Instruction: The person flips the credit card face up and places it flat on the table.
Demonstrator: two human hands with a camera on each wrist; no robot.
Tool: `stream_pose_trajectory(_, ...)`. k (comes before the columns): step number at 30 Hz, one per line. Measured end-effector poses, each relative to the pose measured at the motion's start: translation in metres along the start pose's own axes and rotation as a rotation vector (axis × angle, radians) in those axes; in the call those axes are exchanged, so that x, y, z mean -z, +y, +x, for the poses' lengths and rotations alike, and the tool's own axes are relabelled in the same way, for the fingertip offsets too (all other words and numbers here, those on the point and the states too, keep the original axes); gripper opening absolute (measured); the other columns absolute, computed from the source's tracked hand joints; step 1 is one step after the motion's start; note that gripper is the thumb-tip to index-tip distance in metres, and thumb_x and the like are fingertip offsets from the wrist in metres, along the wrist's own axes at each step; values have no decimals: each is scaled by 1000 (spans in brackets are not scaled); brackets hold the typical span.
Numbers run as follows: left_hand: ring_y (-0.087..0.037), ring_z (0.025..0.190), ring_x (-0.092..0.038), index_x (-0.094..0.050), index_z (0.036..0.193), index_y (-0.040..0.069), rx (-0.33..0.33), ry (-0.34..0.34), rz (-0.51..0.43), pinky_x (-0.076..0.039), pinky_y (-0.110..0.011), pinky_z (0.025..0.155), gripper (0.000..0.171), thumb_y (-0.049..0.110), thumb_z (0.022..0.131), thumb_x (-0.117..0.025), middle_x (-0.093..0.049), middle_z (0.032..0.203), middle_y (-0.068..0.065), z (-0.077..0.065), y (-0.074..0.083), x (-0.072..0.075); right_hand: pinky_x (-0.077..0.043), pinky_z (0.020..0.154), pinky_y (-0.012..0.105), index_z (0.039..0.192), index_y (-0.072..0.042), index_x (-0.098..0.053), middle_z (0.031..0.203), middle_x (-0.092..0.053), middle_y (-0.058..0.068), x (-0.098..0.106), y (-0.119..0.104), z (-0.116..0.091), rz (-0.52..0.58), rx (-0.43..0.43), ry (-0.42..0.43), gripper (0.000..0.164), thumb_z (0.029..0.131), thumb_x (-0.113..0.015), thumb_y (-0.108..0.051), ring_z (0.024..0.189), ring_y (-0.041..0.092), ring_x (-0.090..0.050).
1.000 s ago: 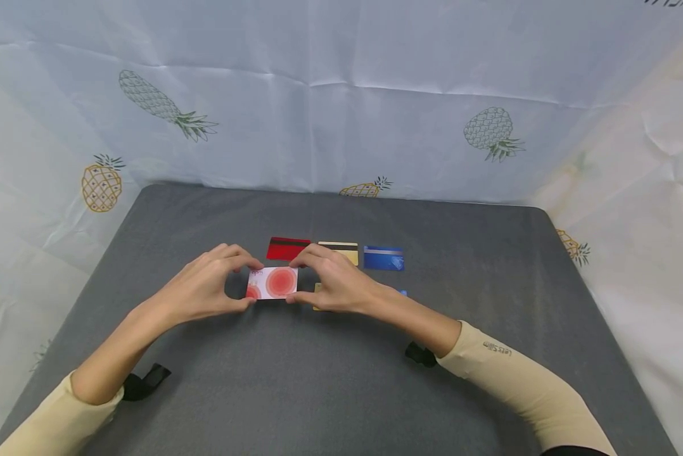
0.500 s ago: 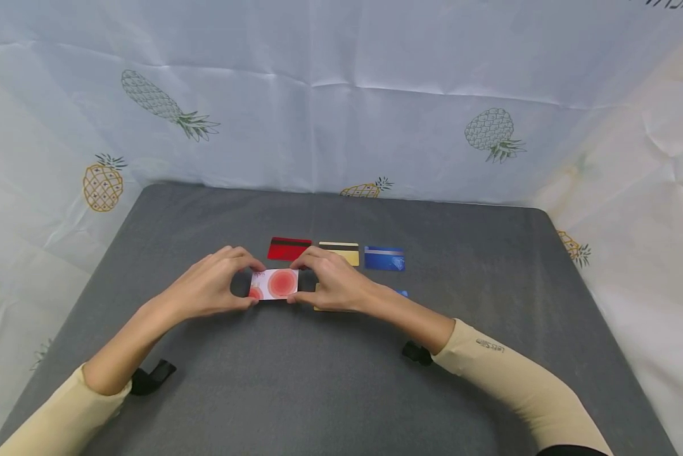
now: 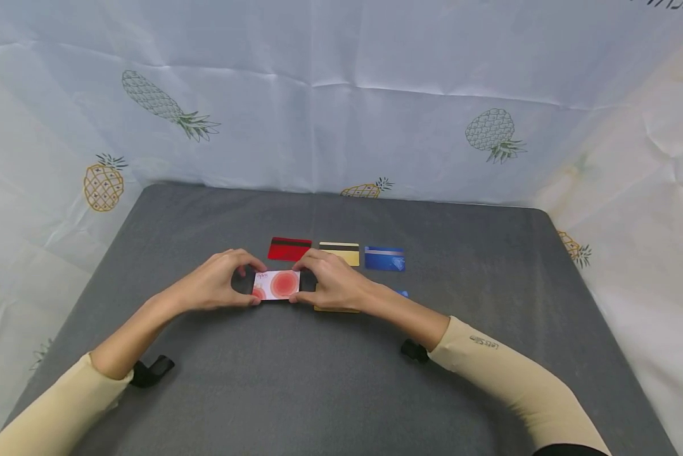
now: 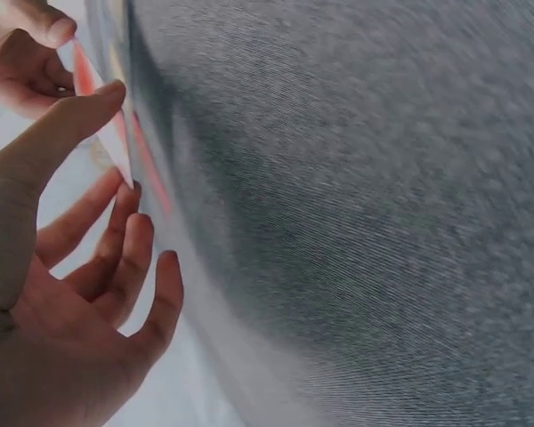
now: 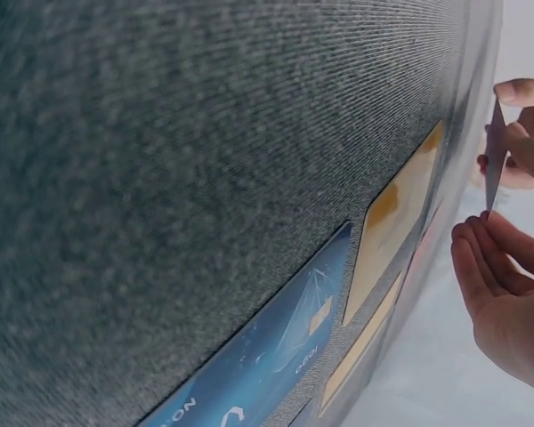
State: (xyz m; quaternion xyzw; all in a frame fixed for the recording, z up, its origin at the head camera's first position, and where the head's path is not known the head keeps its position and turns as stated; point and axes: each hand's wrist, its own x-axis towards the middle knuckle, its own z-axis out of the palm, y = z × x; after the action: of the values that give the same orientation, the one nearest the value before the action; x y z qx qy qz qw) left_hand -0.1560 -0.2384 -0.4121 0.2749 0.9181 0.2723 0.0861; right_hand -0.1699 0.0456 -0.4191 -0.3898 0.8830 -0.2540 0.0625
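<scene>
My left hand [image 3: 213, 285] and right hand [image 3: 336, 282] hold a white card with red circles [image 3: 275, 285] between them. Thumb and fingertips of each hand pinch it at opposite ends. In the left wrist view the card [image 4: 116, 153] appears nearly edge-on, just off the tabletop. Behind it in the head view lie a red card [image 3: 289, 250], a pale yellow card [image 3: 348, 256] partly covered by my right hand, and a blue card [image 3: 384, 259]. Under the right hand and wrist, a gold card [image 3: 334, 310] and another blue card [image 3: 403, 293] show only slivers.
A dark grey cloth-covered table [image 3: 296, 380] spreads under everything. White curtains with pineapple prints [image 3: 319, 126] enclose its back and sides. Black straps [image 3: 153, 372] hang by both wrists. The right wrist view shows the front blue card [image 5: 267, 338] and gold card [image 5: 396, 222] flat on the table.
Both hands have shifted slightly right with the white card, which looks a little shorter in view. The left forearm has also moved right. The other cards stay put.
</scene>
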Motion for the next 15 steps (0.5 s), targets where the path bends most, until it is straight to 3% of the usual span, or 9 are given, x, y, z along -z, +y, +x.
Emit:
stream_pose_trajectory(8, -16, 95, -60, -76, 122, 9, -3, 3, -45, -50, -33, 83, 48, 22, 80, -95, -76, 116, -3, 2, -11, -7, -60, 104, 38, 126, -5, -74, 125, -76, 9, -2, 3, 0, -2, 8, -2, 48, 92, -86, -36, 113, 22, -72)
stream_pose_trajectory(15, -15, 96, -58, -74, 125, 7, 37, -32, -102, -52, -29, 84, 50, 20, 82, -94, -75, 117, -3, 1, -19, -11, -60, 102, 37, 127, -5, -74, 124, -76, 9, -4, 7, 1, 7, -15, -20, 48, 93, -85, -37, 111, 22, -72)
